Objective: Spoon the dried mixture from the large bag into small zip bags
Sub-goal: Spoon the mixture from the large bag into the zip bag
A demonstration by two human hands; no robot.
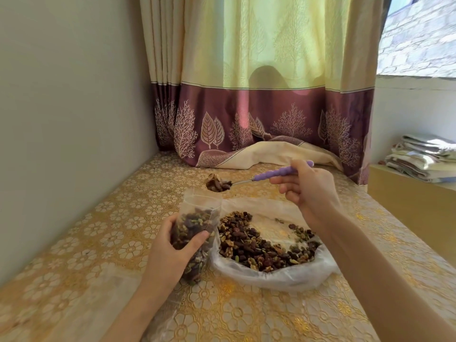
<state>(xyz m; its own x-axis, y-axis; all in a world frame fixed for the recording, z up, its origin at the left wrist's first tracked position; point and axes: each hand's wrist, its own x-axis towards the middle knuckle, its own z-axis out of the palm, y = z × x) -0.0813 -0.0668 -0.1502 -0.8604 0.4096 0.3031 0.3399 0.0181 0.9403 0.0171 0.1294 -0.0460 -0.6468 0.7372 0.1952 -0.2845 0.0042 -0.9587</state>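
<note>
1. Nearest the camera, the two bare forearms are reaching forward over the gold floral tablecloth (81, 243), one from each lower corner of the view.
2. The left hand (170, 253) is gripping a small zip bag (197, 233) around its lower half, thumb across the front and fingers curled behind, keeping it upright with its base on or just above the cloth; which of the two, the view is not showing.
3. That bag is looking well filled: dark mixture is reaching roughly two thirds of the way up, and only the clear top strip with the open mouth is standing empty.
4. The right hand (306, 191) is pinching the purple handle of a spoon (249, 180) between thumb and fingertips, the remaining fingers loosely bent beneath it.
5. The spoon bowl is carrying a heaped load of mixture and is hanging just above and slightly behind the bag's mouth, not yet tipping.
6. The large bag (271, 270) is lying flat just to the right of the small one, its mouth rolled open, with a broad layer of dried mixture (249, 240) spread inside and a bare patch showing towards the back.
7. Judging from this, the current bag is nearing full, probably needing this spoonful and little more before sealing.
8. Plenty of mixture is remaining, so several more bags are likely waiting to be filled; no other small bags, filled or empty, are clearly showing here.
</note>
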